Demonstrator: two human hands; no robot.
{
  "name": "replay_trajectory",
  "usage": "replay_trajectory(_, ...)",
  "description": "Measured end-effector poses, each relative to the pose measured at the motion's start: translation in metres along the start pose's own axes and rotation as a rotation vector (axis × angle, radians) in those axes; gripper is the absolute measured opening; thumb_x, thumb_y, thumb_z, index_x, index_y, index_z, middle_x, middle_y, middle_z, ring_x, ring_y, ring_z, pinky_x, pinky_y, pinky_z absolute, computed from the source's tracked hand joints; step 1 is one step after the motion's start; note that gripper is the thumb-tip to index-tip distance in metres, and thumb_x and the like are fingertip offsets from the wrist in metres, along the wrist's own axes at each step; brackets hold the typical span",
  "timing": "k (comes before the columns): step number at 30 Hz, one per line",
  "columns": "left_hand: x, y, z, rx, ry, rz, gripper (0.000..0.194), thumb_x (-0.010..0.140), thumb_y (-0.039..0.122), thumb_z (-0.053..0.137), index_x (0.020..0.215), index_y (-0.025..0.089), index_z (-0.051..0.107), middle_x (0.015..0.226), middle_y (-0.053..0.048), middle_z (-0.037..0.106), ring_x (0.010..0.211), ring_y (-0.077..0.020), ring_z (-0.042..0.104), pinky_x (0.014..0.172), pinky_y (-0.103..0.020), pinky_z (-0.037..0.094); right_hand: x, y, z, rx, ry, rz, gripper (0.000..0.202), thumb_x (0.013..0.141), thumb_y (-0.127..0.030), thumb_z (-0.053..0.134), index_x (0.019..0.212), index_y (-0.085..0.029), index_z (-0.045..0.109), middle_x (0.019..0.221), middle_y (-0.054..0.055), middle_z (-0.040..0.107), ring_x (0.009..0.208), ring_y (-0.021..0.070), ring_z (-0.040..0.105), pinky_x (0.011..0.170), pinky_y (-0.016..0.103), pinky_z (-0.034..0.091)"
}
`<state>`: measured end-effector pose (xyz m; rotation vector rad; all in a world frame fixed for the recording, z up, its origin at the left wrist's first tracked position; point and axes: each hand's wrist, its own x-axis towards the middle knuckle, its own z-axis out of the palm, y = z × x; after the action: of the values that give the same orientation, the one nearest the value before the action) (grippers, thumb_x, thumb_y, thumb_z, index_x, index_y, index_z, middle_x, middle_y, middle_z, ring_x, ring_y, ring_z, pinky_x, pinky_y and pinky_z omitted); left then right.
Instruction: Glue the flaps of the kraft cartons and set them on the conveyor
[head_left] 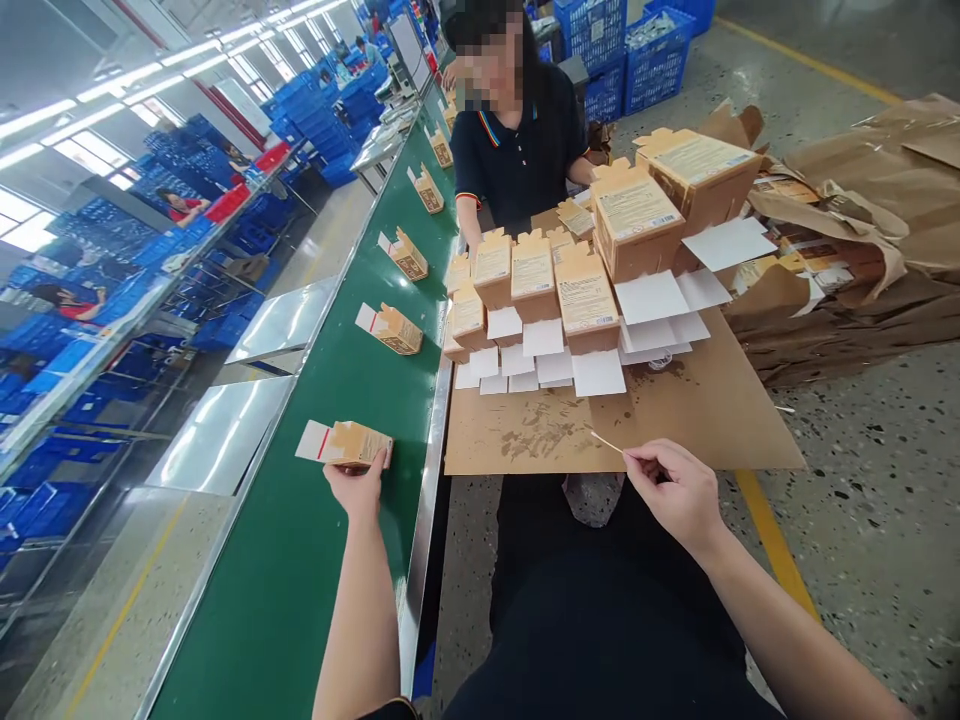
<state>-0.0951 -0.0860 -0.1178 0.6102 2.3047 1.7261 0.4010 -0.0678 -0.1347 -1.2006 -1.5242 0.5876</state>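
Observation:
My left hand (358,487) is over the green conveyor belt (300,580), its fingers closed round a small tan cardboard box (362,443) that lies on its side. A white flap with a red stripe sticks out from the box to the left. My right hand (675,490) pinches a thin cotton swab (606,442) between thumb and fingertips. The swab's tip points left, above a brown cardboard sheet (637,430) with dark wet-looking smears. Beyond the swab stand stacked tan boxes (586,303) with white flaps hanging toward me.
More boxes (397,330) lie spaced along the belt farther away. A co-worker (517,140) stands behind the stacked boxes. Crumpled brown paper (847,220) with packed cartons is at the right. Blue crates (660,60) stand at the back. A metal rail (427,500) edges the belt.

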Motion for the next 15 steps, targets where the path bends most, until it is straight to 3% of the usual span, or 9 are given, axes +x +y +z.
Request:
replay_trajectory(3,-0.005,-0.017,-0.005,0.030,-0.018,-0.061,0.100,0.047,0.034,0.114,0.122,0.029,0.048,0.139,-0.012,0.067,0.150,-0.0427,0.065,0.133,-0.071,0.046,0.003,0.000,-0.004,-0.015,0.002,-0.002,0.028,0.107,-0.036,0.071,0.081,-0.028,0.077,0.072,0.004,0.075,0.056,0.0202,0.067,0.054,0.036,0.060)
replay_trajectory(6,-0.029,-0.034,-0.012,0.066,0.111,-0.037,0.106,0.056,0.036,0.110,0.138,0.030,0.044,0.153,-0.016,0.056,0.162,-0.0425,0.052,0.139,-0.068,0.036,-0.002,0.008,-0.023,-0.086,0.062,0.017,0.026,0.105,-0.037,0.072,0.082,-0.028,0.078,0.074,0.004,0.077,0.057,0.0204,0.069,0.055,0.036,0.062)
replay_trajectory(9,-0.052,-0.034,-0.005,0.058,0.180,0.146,0.082,0.073,0.040,0.098,0.137,0.028,0.048,0.147,-0.015,0.054,0.152,-0.0381,0.058,0.134,-0.065,0.045,-0.009,0.016,-0.045,-0.171,0.142,0.057,0.025,0.104,-0.043,0.075,0.084,-0.029,0.079,0.075,0.005,0.078,0.057,0.0218,0.070,0.055,0.038,0.062)
replay_trajectory(12,-0.056,0.000,0.038,-0.068,0.012,0.261,0.051,0.086,0.044,0.085,0.126,0.026,0.060,0.127,-0.009,0.062,0.131,-0.0303,0.068,0.123,-0.055,0.057,-0.009,0.018,-0.056,-0.214,0.179,0.088,0.027,0.105,-0.049,0.075,0.084,-0.032,0.080,0.076,0.008,0.079,0.057,0.0251,0.070,0.055,0.043,0.063)
replay_trajectory(15,-0.038,0.058,0.114,-0.173,-0.249,0.212,0.038,0.094,0.049,0.076,0.123,0.026,0.069,0.122,-0.008,0.069,0.118,-0.0255,0.072,0.112,-0.044,0.061,-0.001,0.014,-0.052,-0.195,0.175,0.062,0.029,0.105,-0.049,0.075,0.084,-0.030,0.080,0.075,0.007,0.078,0.058,0.0236,0.069,0.056,0.041,0.063)
